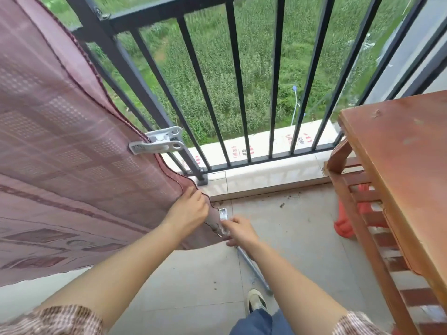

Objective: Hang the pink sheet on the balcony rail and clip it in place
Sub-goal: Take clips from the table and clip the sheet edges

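The pink sheet (72, 141) hangs over the balcony rail (169, 10) at its left end, with its stitched side edge running down beside the corner post. One white plastic clip (157, 143) already bites that edge; whether it also catches the post is hard to tell. The left hand (191, 211) pinches the hem low down, near the sheet's bottom corner. Just beside it, the right hand (239, 230) grips a second clip (223, 217) that touches the same hem.

The risk, as I judge it, is that the spring clip closes on one thin layer only. Wind could then tug the light cloth free, or the clip could slip from the fingers and drop between the bars.

The sheet is thin woven fabric with a faint check and a dark corded border. The rail is dark square metal tube, and the clips are flat and hard.
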